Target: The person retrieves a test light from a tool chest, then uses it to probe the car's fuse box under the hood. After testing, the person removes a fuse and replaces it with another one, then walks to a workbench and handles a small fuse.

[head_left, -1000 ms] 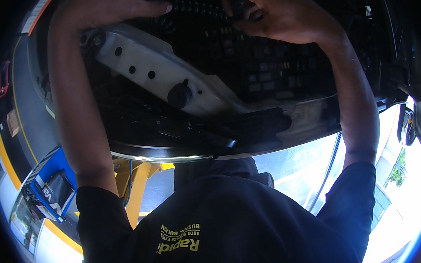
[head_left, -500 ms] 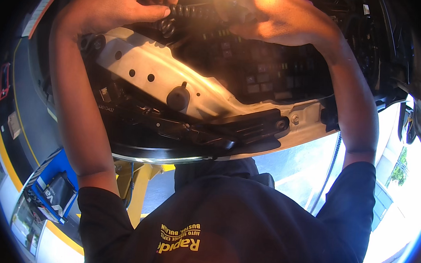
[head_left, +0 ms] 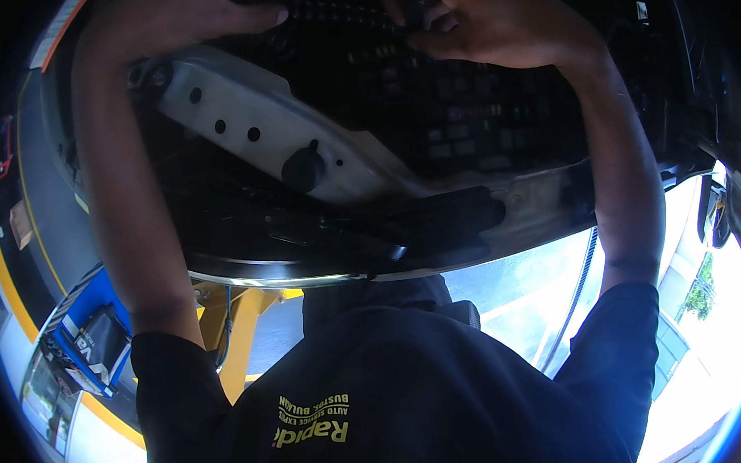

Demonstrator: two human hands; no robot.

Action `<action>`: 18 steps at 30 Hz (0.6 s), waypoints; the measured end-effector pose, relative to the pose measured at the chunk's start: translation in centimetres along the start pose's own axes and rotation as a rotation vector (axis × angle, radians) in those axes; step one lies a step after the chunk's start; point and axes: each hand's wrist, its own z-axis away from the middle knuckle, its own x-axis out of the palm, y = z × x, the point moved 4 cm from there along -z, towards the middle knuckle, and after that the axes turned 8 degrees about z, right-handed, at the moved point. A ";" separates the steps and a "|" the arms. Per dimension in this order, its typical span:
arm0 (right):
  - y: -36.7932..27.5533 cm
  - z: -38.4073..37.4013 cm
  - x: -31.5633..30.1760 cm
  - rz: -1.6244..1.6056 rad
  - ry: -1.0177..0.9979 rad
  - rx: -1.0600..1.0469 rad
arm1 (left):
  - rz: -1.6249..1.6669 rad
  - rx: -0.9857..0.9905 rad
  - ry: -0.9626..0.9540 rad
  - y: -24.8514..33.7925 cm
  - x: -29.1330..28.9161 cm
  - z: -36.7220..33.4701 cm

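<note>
Both my arms reach up into a car's engine bay, my hands partly cut off by the top edge. A black corrugated hose (head_left: 342, 14) spans the gap between them. My left hand (head_left: 231, 6) curls round the hose's left end, thumb below and fingers above; the exact contact is dark. My right hand (head_left: 498, 29) is closed at the other end, its fingers bent about a small dark piece (head_left: 416, 6) whose kind I cannot make out. Below my hands lies a pale metal cross panel (head_left: 234, 111) with round holes and a dark round plug (head_left: 304, 169).
Beyond the panel, a fuse box (head_left: 460, 127) with many small blocks sits in shadow. The car's front edge (head_left: 276, 278) runs close to my chest. A yellow stand (head_left: 244, 334) is below it. At lower left stands a blue bin (head_left: 88, 334) with a dark bag.
The warm bright light on my hands and the panel has gone, leaving the bay dark. Both hands have shifted slightly up and left in view; the dark piece by my right fingers now shows.
</note>
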 end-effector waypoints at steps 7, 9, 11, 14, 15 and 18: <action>0.4 0.1 0.2 -0.056 -0.057 0.016 | 0.008 -0.045 -0.010 0.7 0.1 0.2; 0.2 0.0 0.3 -0.106 -0.003 -0.139 | 0.129 -0.094 -0.005 1.6 0.1 0.4; 0.8 0.2 0.5 0.005 0.020 -0.115 | 0.021 -0.154 0.035 2.2 -0.1 1.1; 1.6 0.7 0.8 0.075 0.030 -0.102 | -0.138 -0.042 0.092 2.5 -0.1 1.8; 1.8 0.8 0.8 0.090 0.033 -0.101 | -0.094 -0.029 0.075 1.9 -0.1 1.3; 2.2 1.1 0.8 0.143 0.053 -0.105 | -0.044 0.011 0.052 0.0 -0.3 0.9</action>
